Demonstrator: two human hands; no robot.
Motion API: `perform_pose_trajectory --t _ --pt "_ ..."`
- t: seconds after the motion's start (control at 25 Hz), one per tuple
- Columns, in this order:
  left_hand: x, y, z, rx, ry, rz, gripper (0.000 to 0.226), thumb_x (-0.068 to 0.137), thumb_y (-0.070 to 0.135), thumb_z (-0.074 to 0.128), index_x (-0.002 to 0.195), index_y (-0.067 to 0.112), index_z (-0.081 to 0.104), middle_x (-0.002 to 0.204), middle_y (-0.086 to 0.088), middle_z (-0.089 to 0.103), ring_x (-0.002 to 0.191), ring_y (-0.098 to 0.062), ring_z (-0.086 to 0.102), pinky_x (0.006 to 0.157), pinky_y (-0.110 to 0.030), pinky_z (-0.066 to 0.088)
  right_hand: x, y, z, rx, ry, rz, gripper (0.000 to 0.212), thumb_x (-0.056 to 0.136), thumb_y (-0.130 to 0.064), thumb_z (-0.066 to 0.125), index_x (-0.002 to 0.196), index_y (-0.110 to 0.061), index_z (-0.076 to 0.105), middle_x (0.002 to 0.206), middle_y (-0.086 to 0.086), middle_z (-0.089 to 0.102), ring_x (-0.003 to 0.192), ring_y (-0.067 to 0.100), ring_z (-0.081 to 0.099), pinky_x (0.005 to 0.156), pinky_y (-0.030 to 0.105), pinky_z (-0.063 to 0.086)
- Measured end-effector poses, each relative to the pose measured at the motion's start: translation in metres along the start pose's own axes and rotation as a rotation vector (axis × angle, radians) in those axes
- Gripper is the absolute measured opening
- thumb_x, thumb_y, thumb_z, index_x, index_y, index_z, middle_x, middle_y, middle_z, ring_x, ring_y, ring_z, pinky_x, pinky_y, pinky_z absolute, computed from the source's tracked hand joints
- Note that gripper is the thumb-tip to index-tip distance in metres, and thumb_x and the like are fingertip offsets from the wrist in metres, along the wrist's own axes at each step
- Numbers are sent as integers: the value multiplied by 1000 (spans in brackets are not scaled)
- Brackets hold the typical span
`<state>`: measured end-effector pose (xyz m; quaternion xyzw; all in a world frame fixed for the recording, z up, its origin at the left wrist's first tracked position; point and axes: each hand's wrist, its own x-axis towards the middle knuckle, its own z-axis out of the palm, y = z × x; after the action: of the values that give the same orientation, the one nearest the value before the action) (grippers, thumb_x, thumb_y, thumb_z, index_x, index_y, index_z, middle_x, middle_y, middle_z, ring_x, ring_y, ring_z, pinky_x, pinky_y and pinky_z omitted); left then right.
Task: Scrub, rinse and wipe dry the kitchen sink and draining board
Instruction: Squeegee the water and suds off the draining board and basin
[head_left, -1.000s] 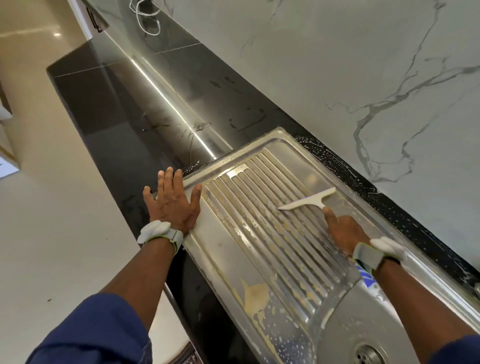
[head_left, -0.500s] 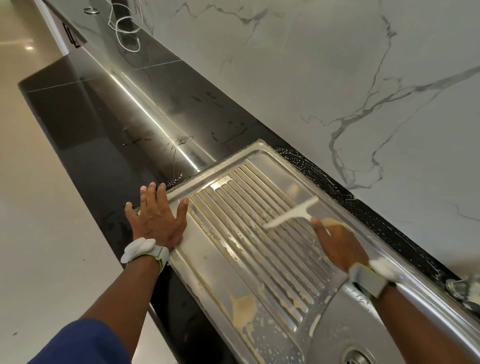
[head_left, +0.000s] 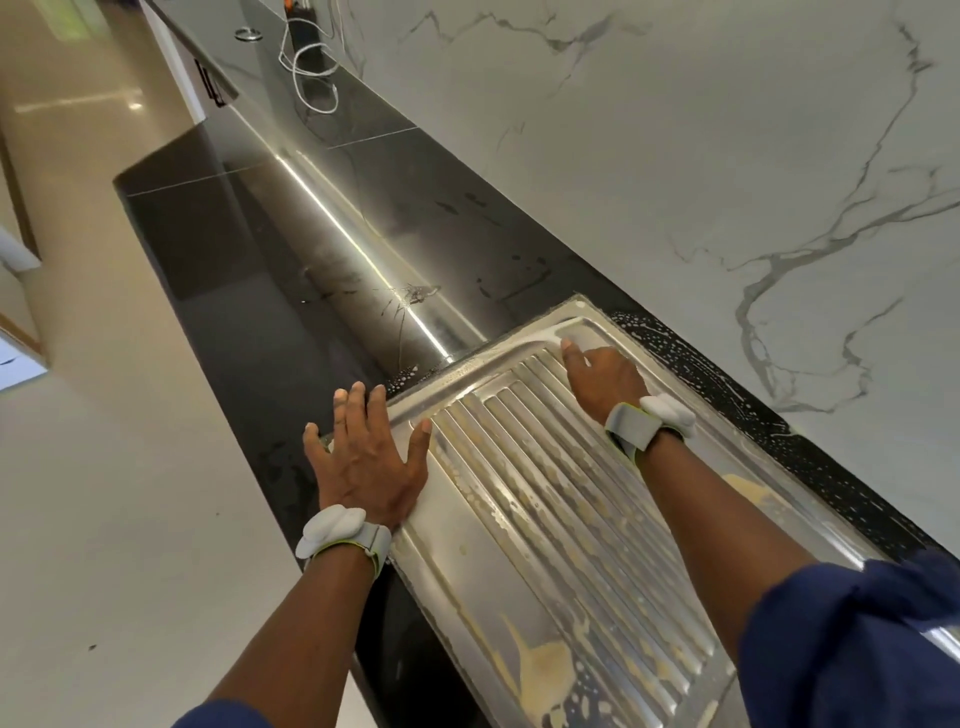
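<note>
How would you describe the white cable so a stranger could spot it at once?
Follow the black counter away from the draining board to its far end. There, near the marble wall, a thin white cable lies in loose loops. Nothing else there is white and stringy; the metal ring nearby is small and shiny.

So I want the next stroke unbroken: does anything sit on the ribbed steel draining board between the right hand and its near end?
Nothing solid shows. From the right hand at the far corner, the ribbed steel draining board carries only yellowish soapy film. The left hand lies flat at its left rim, off the ribs.
</note>
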<state>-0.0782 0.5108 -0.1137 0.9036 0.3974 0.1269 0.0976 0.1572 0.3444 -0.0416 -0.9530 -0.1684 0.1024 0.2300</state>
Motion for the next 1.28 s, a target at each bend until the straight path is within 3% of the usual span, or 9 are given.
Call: perform_pose_trajectory --t 0.2,0.52,0.68,0.84,0.96,1.04,1.08,1.2,1.28 --pt "1 1 -1 -41 4 -25 82 98 72 13 159 20 32 166 -10 33 156 -30 23 121 -63 19 12 -30 14 -40 -29 22 68 100 -62 34 111 -5 70 117 19 68 109 40 61 86 39 44" --pt "1 0 -1 -85 54 -50 85 97 75 10 161 21 27 168 -9 28 158 -29 19 120 -64 20 -8 -18 -1 -199 -107 -39 68 99 -64 30 109 -8 68 112 17 69 100 37 63 77 35 42" --pt "-2 1 -2 -88 92 -80 77 100 68 20 161 22 27 169 -7 26 159 -26 15 119 -67 17 0 -54 11 -80 -69 11 70 100 -63 29 112 -7 69 119 19 67 110 39 61 82 38 40" --pt "1 -1 -6 -222 190 -188 72 100 63 27 161 25 24 171 -2 19 160 -22 8 118 -72 14 -18 -71 19 -190 -164 -53 65 102 -57 31 122 -6 64 130 18 63 118 38 58 94 39 43" --pt "2 -1 -8 -323 233 -261 74 99 64 28 162 24 21 171 0 17 160 -21 6 118 -72 12 -29 -82 19 -143 -192 -49 66 97 -62 29 106 -9 68 114 15 68 108 37 63 91 39 48" --pt "-1 -3 -10 -360 251 -270 75 99 65 28 162 24 20 172 0 16 160 -20 5 119 -70 11 -29 -111 28 -43 -202 -41 58 95 -59 30 87 -12 63 93 14 64 100 40 67 88 45 54" --pt "0 -2 -10 -376 260 -269 76 99 64 28 162 24 20 172 1 16 160 -20 5 120 -69 10 -29 -124 33 -22 -219 -56 51 96 -55 32 87 -14 62 91 15 61 101 41 67 89 47 55" --pt "2 -2 -10 -393 268 -276 75 99 64 30 162 24 20 172 1 16 160 -20 6 120 -68 9 -44 -142 40 -159 -247 -151 46 105 -41 36 108 -6 67 117 20 66 113 40 61 89 39 47" --pt "2 -2 -9 -387 264 -287 76 99 65 30 162 24 20 172 1 16 160 -21 7 120 -68 9 -61 -130 30 -288 -280 -206 44 105 -40 36 109 -6 64 123 18 66 113 38 61 84 36 44"
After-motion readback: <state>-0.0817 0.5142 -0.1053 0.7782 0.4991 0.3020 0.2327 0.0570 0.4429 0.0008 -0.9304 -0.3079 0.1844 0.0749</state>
